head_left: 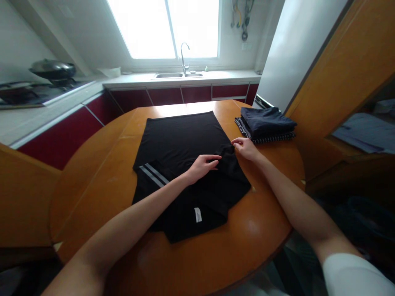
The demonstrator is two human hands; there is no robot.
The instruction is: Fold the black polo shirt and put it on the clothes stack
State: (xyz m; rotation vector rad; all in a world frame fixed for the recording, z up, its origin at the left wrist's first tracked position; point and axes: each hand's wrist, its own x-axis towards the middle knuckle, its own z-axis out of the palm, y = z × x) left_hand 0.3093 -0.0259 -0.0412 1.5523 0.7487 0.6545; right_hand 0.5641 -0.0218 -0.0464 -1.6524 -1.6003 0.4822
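Note:
A black garment (pixel 179 144) lies spread on the round wooden table (pixel 101 181), with grey stripes on its left sleeve and a small white label near its near edge. My left hand (pixel 203 165) lies flat on the cloth near the garment's right side, fingers stretched out. My right hand (pixel 245 148) pinches the garment's right edge between thumb and fingers, just right of my left hand.
A stack of folded dark clothes (pixel 265 124) sits at the table's far right. Beyond the table runs a counter with a sink and tap (pixel 183 70) under a bright window. A wok (pixel 54 70) stands on the stove at left. A wooden cabinet (pixel 348 78) rises on the right.

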